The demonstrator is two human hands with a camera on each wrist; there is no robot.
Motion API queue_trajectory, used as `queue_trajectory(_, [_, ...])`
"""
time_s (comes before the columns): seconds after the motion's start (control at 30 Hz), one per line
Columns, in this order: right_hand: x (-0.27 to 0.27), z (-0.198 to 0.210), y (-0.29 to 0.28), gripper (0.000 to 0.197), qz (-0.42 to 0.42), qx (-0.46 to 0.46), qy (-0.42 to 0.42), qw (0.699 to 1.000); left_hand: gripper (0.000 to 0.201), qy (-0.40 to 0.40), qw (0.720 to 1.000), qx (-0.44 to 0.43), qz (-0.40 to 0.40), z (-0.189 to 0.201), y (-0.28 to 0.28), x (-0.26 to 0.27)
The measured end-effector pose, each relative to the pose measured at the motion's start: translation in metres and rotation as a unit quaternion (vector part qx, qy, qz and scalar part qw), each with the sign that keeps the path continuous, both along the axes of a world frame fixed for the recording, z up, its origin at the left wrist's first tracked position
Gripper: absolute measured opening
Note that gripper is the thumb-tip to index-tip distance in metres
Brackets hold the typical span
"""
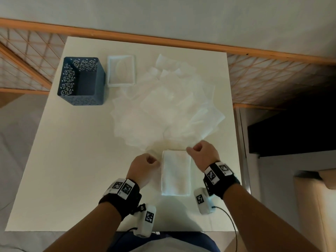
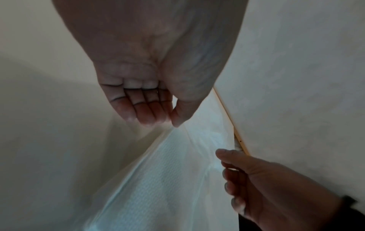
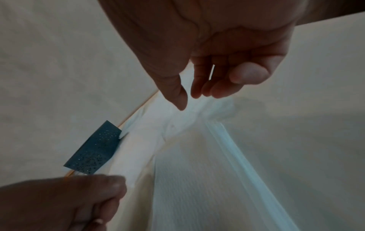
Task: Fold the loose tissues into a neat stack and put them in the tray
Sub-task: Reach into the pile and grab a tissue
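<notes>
White table (image 1: 76,160) carries loose tissues (image 1: 163,106) at 12 o'clock from my hands. My left hand (image 1: 143,168) and right hand (image 1: 203,155) each pinch one thin tissue (image 2: 199,140) over the folded stack (image 1: 175,175); the white tray (image 1: 121,84) lies at 11 o'clock beside a blue basket (image 1: 81,80).

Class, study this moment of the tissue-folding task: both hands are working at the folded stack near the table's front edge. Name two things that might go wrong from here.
1. Left hand and right hand each pinch thin tissue beside the folded stack; pulling apart could tear it or skew the stack.
2. The loose tissues overlap in a heap right behind the stack, so lifting one may drag others along.
</notes>
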State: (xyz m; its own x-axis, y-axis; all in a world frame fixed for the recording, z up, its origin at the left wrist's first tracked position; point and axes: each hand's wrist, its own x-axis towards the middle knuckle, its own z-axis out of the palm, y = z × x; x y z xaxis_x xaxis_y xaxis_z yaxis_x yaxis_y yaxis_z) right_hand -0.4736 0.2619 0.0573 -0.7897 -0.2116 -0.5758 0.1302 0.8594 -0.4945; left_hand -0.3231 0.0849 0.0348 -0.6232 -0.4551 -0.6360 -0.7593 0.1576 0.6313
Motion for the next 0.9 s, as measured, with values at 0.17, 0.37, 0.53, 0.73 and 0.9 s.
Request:
queue_trajectory(0.17, [-0.044,0.003,-0.062,0.016,0.128,-0.023,0.093,0.987,0.014,0.034,0.999,-0.008,-0.006,0.011,-0.026,0.008])
queue_trajectory(0.37, [-0.074,-0.019,-0.134,0.050,0.341,0.083,0.127,0.928,0.010,0.046,0.997,-0.047,-0.049,0.014,-0.050,0.020])
queue_trajectory(0.53, [-0.074,-0.039,-0.155,0.050,0.381,0.144,0.179,0.896,0.011,0.039,0.997,-0.054,-0.044,0.009,-0.062,0.025])
queue_trajectory(0.73, [-0.077,-0.046,-0.161,0.028,0.360,0.147,0.189,0.901,0.009,0.038,0.997,-0.059,-0.034,0.003,-0.072,0.020])
queue_trajectory(0.9, [-0.076,-0.044,-0.160,0.017,0.367,0.156,0.204,0.894,0.011,0.035,0.997,-0.065,-0.040,0.001,-0.078,0.002])
